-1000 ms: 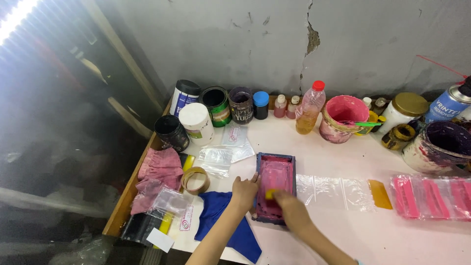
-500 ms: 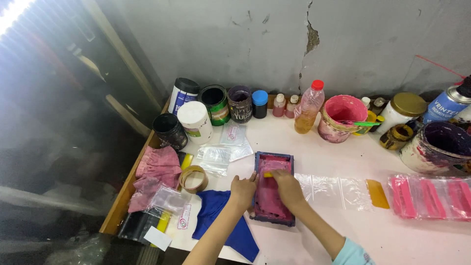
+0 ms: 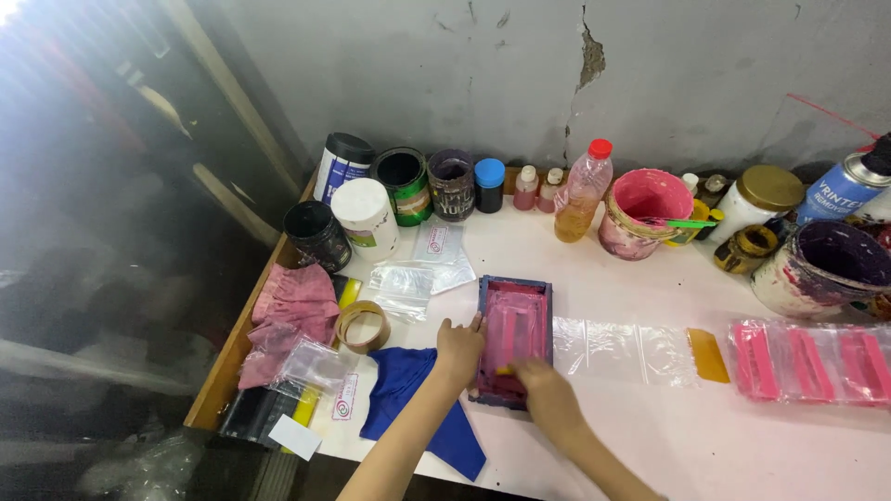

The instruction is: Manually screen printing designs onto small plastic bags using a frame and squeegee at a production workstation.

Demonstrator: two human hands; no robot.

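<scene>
A small blue-framed printing screen (image 3: 513, 306) smeared with pink ink lies flat on the white table (image 3: 594, 436). My left hand (image 3: 458, 348) presses on the frame's left edge and holds it down. My right hand (image 3: 548, 394) rests at the near end of the screen, closed on a small yellow squeegee (image 3: 504, 370) of which only a sliver shows. Clear plastic bags (image 3: 620, 348) stretch out from under the frame to the right.
Paint cans, jars and bottles (image 3: 452, 184) line the wall, with a pink bucket (image 3: 644, 211) and a purple-stained bucket (image 3: 824, 264). A blue cloth (image 3: 408, 390), tape roll (image 3: 362, 326) and pink rag (image 3: 292, 306) lie left. Pink printed bags (image 3: 812, 362) and an orange scraper (image 3: 709, 355) lie right.
My right hand went from the near end of the screen up to its far end, then came back to the near end with the squeegee. My left hand stayed on the frame.
</scene>
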